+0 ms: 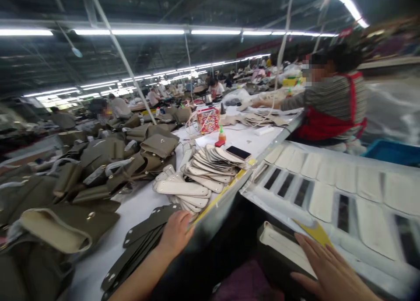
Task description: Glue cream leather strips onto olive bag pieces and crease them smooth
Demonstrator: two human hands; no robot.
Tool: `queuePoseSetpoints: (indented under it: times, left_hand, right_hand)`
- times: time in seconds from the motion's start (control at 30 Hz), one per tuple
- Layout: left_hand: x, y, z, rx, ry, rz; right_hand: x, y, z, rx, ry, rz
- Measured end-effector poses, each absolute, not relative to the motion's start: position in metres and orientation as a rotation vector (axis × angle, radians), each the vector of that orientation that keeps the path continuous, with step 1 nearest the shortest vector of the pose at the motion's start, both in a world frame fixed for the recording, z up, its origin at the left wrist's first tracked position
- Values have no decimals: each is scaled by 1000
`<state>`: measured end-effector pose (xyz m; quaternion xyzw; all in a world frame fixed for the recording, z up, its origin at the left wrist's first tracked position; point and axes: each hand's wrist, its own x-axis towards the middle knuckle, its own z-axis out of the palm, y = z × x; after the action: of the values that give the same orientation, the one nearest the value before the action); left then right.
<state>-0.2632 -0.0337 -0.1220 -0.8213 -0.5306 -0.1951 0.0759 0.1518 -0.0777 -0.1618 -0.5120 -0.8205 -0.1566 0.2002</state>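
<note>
My left hand (175,233) rests on a stack of dark olive strap pieces (139,244) at the near edge of the white table (131,209), fingers curled over the pieces. My right hand (323,266) lies flat, fingers stretched out, on a dark olive bag part with a cream lining (282,248) held low in front of me. A yellow slip (315,232) pokes out just beyond its fingertips.
Piles of olive bag bodies (98,169) cover the left of the table. Cream strap pieces (197,178) and a phone (238,152) lie further along. A rack of cream panels (328,183) stands at right. A co-worker in a red apron (331,104) works beyond.
</note>
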Motion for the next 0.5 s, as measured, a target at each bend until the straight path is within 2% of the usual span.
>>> queuePoseSetpoints:
  times: [0.13, 0.23, 0.37, 0.5]
  left_hand:
    - [-277, -23, -156, -2492, -1340, -865]
    - [-229, -13, -183, -2609, -1103, -1000]
    - [-138, -15, -176, -2727, -904, -1031]
    - [-75, -9, -160, -2842, -713, -1024]
  right_hand:
    - [167, -103, -111, -1628, -2186, 25]
    - [217, -103, -100, -1962, -1783, 271]
    - [299, -99, -133, -2512, -1469, 417]
    - [312, -78, -195, -2662, -1516, 562]
